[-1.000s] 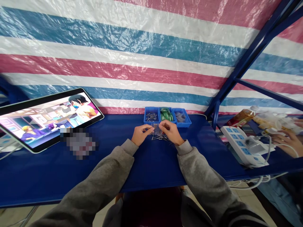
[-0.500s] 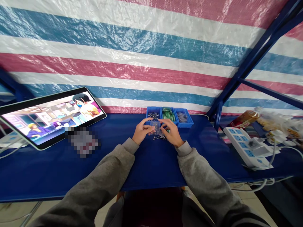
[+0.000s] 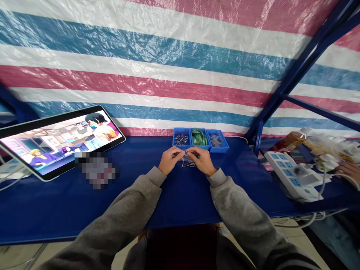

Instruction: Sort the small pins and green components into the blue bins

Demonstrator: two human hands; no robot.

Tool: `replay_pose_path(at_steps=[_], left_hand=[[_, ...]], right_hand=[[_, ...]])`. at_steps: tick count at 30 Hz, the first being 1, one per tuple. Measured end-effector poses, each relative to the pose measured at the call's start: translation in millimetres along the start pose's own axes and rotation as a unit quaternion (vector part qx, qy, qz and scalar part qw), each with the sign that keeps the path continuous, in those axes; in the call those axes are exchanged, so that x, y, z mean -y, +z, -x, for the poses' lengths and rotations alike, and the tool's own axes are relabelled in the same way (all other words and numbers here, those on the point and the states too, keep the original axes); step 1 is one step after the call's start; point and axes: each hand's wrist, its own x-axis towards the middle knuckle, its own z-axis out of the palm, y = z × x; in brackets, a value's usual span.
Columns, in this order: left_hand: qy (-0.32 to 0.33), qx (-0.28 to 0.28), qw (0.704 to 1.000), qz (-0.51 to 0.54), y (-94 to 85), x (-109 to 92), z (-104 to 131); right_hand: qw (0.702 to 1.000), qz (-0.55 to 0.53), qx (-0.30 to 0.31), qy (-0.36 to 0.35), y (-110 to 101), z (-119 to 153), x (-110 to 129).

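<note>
Between my two hands is a small clear plastic bag (image 3: 185,154), partly covered by the fingers. My left hand (image 3: 169,160) pinches it from the left with thumb and fingertips. From the other side my right hand (image 3: 203,162) pinches the bag too, and a speck of green shows by its fingers. Several loose screws (image 3: 188,164) lie on the blue table just under the hands. Behind them stand three blue bins: one with screws (image 3: 181,139), one with green packets (image 3: 199,137), one with clear plastic bags (image 3: 216,140).
A lit tablet (image 3: 64,140) stands at the left, with a blurred-out item (image 3: 98,170) beside it. To the right are a white power strip (image 3: 292,176), a bottle (image 3: 289,141) and cables. Another person's hand (image 3: 348,170) shows at the right edge. A striped sheet (image 3: 168,75) hangs behind.
My fingertips have come closer together on the bag, which showed flatter and more open to view before. Another person's hand has come into view at the right edge.
</note>
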Motion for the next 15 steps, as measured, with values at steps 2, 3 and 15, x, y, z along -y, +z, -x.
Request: replay_pose_path(at_steps=[2, 3, 15], left_hand=[[-0.016, 0.011, 1.000, 0.011, -0.7, 1.2, -0.4], [-0.030, 0.026, 0.999, 0.025, -1.1, 2.0, -0.9], [-0.095, 0.031, 0.981, 0.166, 1.5, -2.6, -1.5]], right_hand=[[1.000, -0.021, 0.009, 0.011, -0.4, 0.7, 1.2], [1.000, -0.027, 0.013, 0.010, -1.1, 0.9, 2.1], [0.995, 0.052, 0.001, -0.090, -0.2, -0.3, -2.6]])
